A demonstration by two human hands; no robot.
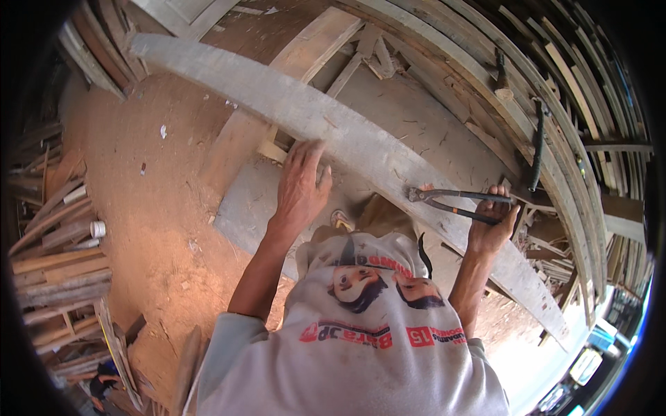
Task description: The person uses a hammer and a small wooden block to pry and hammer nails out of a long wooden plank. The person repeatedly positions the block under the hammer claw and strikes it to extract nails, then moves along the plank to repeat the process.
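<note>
A long grey plank (361,149) lies slantwise in front of me, from the far left down to the near right. My left hand (303,179) is at the plank's near edge, its fingertips touching the wood and its thumb apart from the fingers. In my right hand (491,225) are the handles of a pair of long-handled pincers (451,202). The handles are spread, and the metal head meets the plank's surface. Part of the right fingers is hidden behind the handles.
A wide timber (316,45) passes beneath the plank. Long boards (451,59) are stacked at right, with a hammer-like tool (501,75) and a black bar (538,145) on them. Wood scraps (62,267) fill the left side, beside the dusty brown floor (166,180).
</note>
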